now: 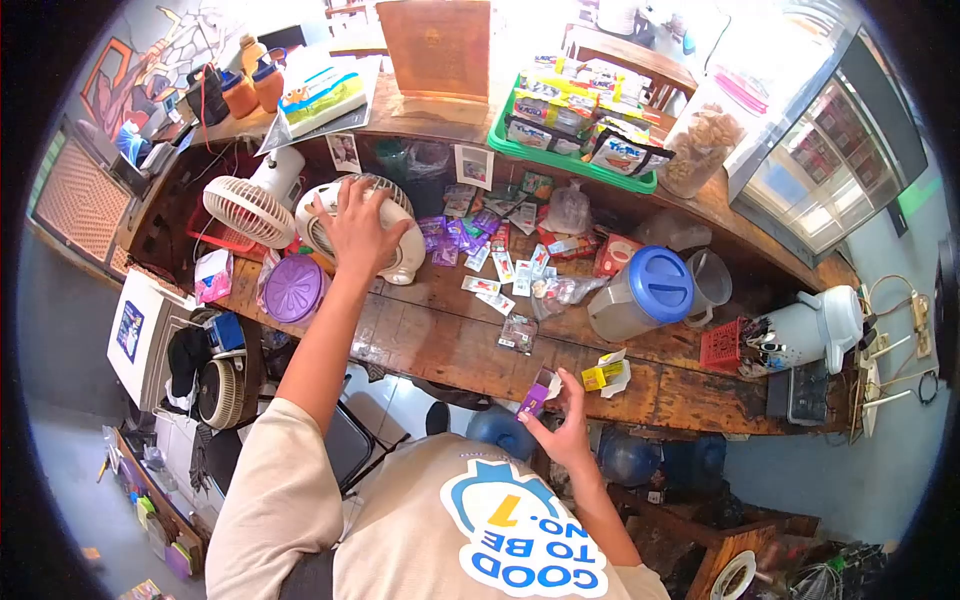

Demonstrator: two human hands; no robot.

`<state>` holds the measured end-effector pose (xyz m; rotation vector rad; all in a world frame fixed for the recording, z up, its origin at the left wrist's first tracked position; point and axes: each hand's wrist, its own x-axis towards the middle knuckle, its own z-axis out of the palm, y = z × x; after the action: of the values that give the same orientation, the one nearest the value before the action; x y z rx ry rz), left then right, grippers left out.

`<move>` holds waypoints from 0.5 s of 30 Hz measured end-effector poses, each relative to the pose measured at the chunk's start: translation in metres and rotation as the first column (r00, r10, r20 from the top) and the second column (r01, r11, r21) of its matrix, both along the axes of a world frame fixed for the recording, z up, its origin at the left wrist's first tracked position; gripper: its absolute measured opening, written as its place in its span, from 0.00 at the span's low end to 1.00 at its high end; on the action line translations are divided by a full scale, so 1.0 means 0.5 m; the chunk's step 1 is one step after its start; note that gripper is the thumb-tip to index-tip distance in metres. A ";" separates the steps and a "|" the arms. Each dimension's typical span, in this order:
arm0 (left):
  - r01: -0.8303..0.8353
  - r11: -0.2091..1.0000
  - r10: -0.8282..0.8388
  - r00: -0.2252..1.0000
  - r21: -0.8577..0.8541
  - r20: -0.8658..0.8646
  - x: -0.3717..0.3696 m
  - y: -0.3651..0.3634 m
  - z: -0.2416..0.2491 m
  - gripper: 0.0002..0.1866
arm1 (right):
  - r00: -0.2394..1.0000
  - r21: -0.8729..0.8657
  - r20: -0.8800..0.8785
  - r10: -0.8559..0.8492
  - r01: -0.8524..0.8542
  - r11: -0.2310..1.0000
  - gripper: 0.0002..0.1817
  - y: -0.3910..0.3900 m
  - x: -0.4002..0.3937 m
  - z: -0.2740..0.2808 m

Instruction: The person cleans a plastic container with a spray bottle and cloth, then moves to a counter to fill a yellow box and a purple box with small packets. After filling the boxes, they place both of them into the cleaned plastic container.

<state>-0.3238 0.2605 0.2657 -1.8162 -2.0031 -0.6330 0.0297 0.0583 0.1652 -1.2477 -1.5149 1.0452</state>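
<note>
My left hand [358,228] reaches over a white desk fan [402,250], its fingers spread and curved around the fan's head. Close by on the left stands a second white fan [248,212]. In my right hand [568,425], between thumb and fingers, is a small purple box [537,393] at the table's front edge. An opened yellow box [604,374] with torn flaps lies just right of it. Purple sachets [462,235] and several white packets [503,266] are scattered on the wooden table [430,335]. A small clear plastic packet [518,334] lies nearer to me.
A round purple lid [294,288] sits at left. A blue-lidded jug [650,290], red basket [722,345] and large thermos [820,325] stand right. The raised shelf behind bears a green tray [572,166] of snack packs and a jar [705,140]. A chair [345,445] stands below.
</note>
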 end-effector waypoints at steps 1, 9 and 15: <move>-0.024 1.000 0.024 1.000 -0.017 0.001 0.004 0.002 -0.002 0.29 | 1.000 0.000 0.001 -0.010 0.010 1.000 0.47 0.000 0.001 0.001; 0.406 0.914 -0.406 0.914 -0.012 0.000 0.096 -0.067 -0.146 0.33 | 0.999 -0.020 -0.021 -0.046 0.046 0.999 0.47 -0.027 0.008 0.012; 0.498 0.775 -0.339 0.847 -0.388 0.410 0.138 -0.049 -0.272 0.47 | 0.999 -0.058 0.027 -0.037 0.039 0.998 0.46 -0.042 0.005 0.005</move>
<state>-0.2549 0.2361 0.1297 -2.6787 -2.0919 -0.6167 0.0320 0.0371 0.1678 -1.3303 -1.4838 1.0584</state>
